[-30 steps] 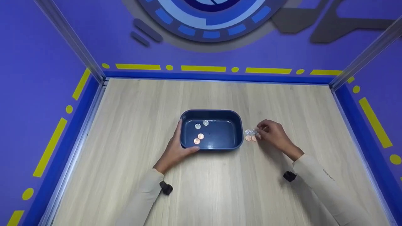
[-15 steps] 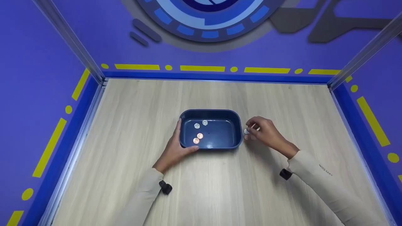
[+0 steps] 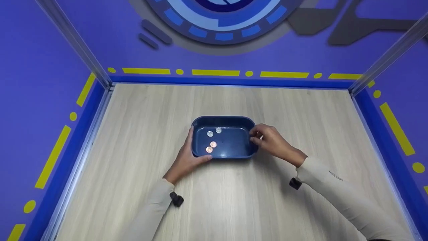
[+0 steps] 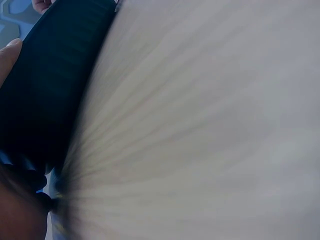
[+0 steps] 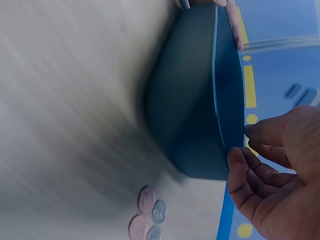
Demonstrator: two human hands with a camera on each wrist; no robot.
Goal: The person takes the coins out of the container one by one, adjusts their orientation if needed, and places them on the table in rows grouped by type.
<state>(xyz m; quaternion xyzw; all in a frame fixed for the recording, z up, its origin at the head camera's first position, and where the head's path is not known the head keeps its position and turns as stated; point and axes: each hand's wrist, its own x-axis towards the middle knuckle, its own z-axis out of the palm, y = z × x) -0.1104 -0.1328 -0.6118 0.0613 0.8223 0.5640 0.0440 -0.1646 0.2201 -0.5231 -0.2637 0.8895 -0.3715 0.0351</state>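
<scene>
A dark blue plastic tub (image 3: 234,157) with rounded corners stands on the wooden table. My left hand (image 3: 187,159) grips its left end, thumb over the near rim and fingers along the outer side. Inside, towards the left, lie two silver coins (image 3: 210,134) and two copper coins (image 3: 213,144). At the right rim is my right hand (image 3: 272,142), its bent fingertips just over the tub's inside. In the right wrist view its thumb and fingertips are close together, and no coin shows between them. Below the tub in that view lie two copper coins (image 5: 146,200) and two silver coins (image 5: 159,211).
Purple-blue panels (image 3: 220,60) with yellow markings enclose the wooden table (image 3: 214,197) at the back and sides. Metal posts (image 3: 97,67) stand at the back corners. In the head view, the right hand hides the coins beside the tub.
My right hand has moved left from the coins on the table to the tub's right rim. The left hand, the tub and the coins inside it have stayed in place.
</scene>
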